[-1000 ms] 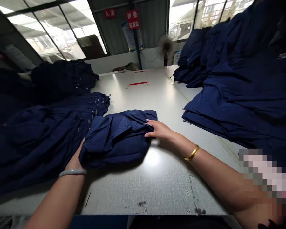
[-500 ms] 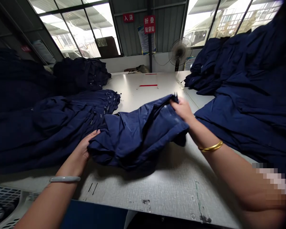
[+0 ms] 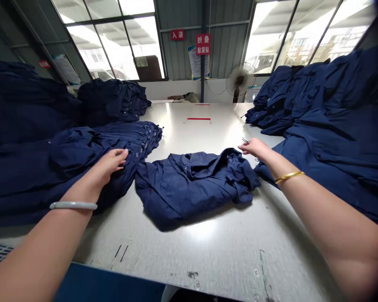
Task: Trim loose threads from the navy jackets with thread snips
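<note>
1. Released by both hands since the earlier frame, the crumpled navy cotton garment [image 3: 192,188] now lies bunched on the pale grey laminate worktable [image 3: 204,247], just beside the long pile of folded navy garments [image 3: 82,155] on the left.
2. The bare left hand [image 3: 110,164], wearing a pale bangle [image 3: 73,205], rests open and palm down on that pile, its fingers spread on the navy cloth.
3. The bare right hand [image 3: 253,147], wearing a thin gold bangle [image 3: 289,177], is reaching out beyond the garment's far corner, touching no cloth. A small metal pointed tool [image 3: 245,140] sticks out from its fingertips; the grip looks closed on it, but it is too small to be certain.
4. Taller stacks of navy garments [image 3: 330,142] fill the right side of the worktable. Beyond the hands are red tape marks [image 3: 198,118] and a standing fan [image 3: 239,79].
</note>
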`<action>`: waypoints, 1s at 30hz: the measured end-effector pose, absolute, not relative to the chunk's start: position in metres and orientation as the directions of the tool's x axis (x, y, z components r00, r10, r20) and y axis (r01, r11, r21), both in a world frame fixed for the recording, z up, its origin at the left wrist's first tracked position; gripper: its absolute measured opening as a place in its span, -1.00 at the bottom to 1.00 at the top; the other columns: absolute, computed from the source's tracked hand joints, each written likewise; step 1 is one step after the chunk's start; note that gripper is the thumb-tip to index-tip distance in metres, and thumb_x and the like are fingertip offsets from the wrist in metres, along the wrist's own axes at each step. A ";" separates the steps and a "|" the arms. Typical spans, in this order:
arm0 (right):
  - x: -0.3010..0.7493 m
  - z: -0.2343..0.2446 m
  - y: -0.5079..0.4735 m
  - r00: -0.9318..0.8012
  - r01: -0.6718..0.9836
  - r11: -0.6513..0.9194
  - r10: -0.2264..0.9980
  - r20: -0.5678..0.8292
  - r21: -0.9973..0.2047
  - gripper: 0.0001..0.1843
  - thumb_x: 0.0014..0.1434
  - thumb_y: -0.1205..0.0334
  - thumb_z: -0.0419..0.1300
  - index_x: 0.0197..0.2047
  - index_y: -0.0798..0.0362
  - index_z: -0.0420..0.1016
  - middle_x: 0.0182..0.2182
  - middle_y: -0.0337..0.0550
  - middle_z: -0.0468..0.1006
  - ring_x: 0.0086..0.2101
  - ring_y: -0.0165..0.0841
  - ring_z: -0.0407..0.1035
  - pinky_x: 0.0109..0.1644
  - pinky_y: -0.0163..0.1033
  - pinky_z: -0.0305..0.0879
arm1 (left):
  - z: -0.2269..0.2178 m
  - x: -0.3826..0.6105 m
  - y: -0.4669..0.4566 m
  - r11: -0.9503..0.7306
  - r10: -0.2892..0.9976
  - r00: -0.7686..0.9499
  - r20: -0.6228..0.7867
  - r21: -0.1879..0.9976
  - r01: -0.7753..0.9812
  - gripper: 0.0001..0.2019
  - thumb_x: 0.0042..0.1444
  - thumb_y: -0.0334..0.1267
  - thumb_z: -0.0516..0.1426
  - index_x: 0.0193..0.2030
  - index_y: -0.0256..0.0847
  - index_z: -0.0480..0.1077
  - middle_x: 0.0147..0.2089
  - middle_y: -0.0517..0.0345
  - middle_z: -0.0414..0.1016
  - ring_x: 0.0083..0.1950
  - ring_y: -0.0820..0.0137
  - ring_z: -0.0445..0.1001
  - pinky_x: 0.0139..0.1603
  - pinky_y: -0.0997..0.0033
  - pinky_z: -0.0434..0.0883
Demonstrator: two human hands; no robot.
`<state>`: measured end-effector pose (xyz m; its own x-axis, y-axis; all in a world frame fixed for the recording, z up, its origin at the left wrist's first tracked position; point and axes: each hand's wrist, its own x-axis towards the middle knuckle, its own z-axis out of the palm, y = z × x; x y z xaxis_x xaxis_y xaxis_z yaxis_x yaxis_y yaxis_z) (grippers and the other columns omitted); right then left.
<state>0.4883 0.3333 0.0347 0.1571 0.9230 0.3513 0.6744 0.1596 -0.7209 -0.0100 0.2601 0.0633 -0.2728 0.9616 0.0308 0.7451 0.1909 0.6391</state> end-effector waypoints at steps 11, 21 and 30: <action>0.439 -0.034 0.344 -0.134 0.876 0.102 0.990 -0.035 -0.472 -0.22 0.01 0.07 0.43 0.26 0.01 0.31 0.14 0.08 0.43 0.06 -0.09 0.38 0.12 0.06 0.32 | -0.034 0.069 0.198 0.140 0.980 -0.098 -0.173 0.253 0.957 0.05 -0.04 0.45 0.01 0.47 -0.21 -0.03 0.15 -0.38 0.47 0.09 -0.25 0.49 -0.03 -0.06 0.40; 0.483 0.002 0.297 -0.160 0.901 -0.064 0.870 -0.466 -0.429 -0.49 0.01 -0.19 0.32 -0.32 0.17 0.62 -0.51 0.01 0.60 -0.49 -0.25 0.47 -0.44 -0.23 0.36 | 0.002 0.048 0.249 0.014 0.991 -0.039 0.131 0.190 0.982 -0.59 0.26 -0.12 -0.01 0.14 -0.07 0.49 0.24 -0.15 0.40 0.26 -0.14 0.33 0.20 -0.09 0.28; 0.426 0.023 0.252 -0.195 0.913 0.179 0.981 -0.007 -0.367 -0.47 0.07 -0.21 0.28 -0.04 -0.02 0.58 -0.03 0.04 0.58 -0.02 -0.06 0.44 -0.05 -0.13 0.36 | -0.010 0.129 0.207 -0.118 0.977 0.143 -0.159 0.156 0.981 0.11 -0.08 0.45 0.06 0.50 -0.09 -0.20 0.48 -0.30 -0.08 0.44 -0.30 -0.04 0.27 -0.31 0.09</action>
<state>0.4259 0.2515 0.0235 -0.1951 0.9807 -0.0075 0.9129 0.1788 -0.3668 0.1290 0.2070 -0.0100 0.1434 0.9768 -0.1593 0.9806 -0.1185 0.1563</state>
